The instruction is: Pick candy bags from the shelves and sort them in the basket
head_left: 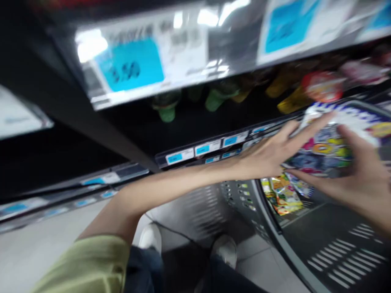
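Observation:
A colourful snack packet (pixel 325 148), white with bright lettering, is held up between my two hands over the shopping basket. My left hand (pixel 279 148) reaches across from the left and grips the packet's left side, one finger stretched over its printed face. From the right edge comes my right hand (pixel 363 175), its thumb and a finger spread around the packet's lower right part. Motion blur softens both hands, and some fingertips are hidden. Below them, inside the dark grey basket (pixel 270 215), lie yellow and orange packets (pixel 284 193).
Shop shelves with a large price label (pixel 131 65) run across the top. Green-tipped items (pixel 167 114) and a red round-looking pack (pixel 324 86) stick out from the dark shelf. Smaller price tags (pixel 207 148) line a lower shelf. My white shoes (pixel 151 238) stand on the tiled floor (pixel 256 264).

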Demonstrator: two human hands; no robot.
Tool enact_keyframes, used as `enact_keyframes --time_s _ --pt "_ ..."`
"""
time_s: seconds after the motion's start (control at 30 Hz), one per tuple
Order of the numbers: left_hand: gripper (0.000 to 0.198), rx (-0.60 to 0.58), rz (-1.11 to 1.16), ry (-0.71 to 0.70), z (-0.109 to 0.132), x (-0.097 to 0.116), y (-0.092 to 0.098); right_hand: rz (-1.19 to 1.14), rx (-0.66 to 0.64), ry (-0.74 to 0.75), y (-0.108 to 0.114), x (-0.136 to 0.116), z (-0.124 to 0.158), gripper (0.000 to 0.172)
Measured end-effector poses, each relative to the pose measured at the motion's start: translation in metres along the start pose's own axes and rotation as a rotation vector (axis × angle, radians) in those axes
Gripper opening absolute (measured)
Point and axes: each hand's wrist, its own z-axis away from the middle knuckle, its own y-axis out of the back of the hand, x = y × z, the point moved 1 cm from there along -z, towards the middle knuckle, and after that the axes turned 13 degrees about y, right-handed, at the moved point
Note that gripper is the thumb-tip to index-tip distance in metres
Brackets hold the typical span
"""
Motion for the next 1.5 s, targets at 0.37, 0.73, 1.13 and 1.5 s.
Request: enact_keyframes --time_s 0.37,0.73,1.13,1.5 --pt "0.106 0.064 -0.063 -0.254 -0.02 -0.013 0.001 -0.151 -0.052 0.196 0.01 0.002 -0.014 0.101" --pt "0.103 0.094 -0.038 -0.232 -0.022 -0.008 0.006 -0.286 -0.115 0.186 0.013 0.011 -0.02 0.107" --pt "0.105 -0.046 0.097 -0.222 -0.031 -0.019 0.015 -0.386 -0.151 0.169 0.013 0.017 -0.02 0.118" --pt "0.103 -0.02 0.079 -0.228 -0.028 -0.015 0.014 -0.325 -0.169 0.194 0.01 0.015 -0.018 0.114"
